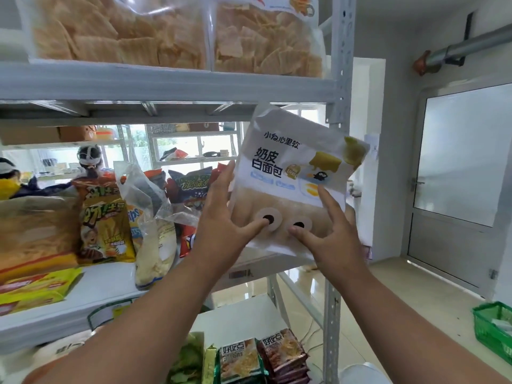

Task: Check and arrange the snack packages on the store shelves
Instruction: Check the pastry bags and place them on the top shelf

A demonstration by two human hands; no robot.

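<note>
On the middle shelf chip bags stand upright, fronts out, which I take as the pattern to match. My left hand and right hand hold the bread bag tilted at the shelf's right end, fingers spread behind its edges and thumbs pressing its front, label toward me, probably for checking.

At the right of the frame you face a white wall with a frosted-glass door. Glossy pale floor tiles fill the lower right, and daylight pours through the white-framed window at centre left.
</note>
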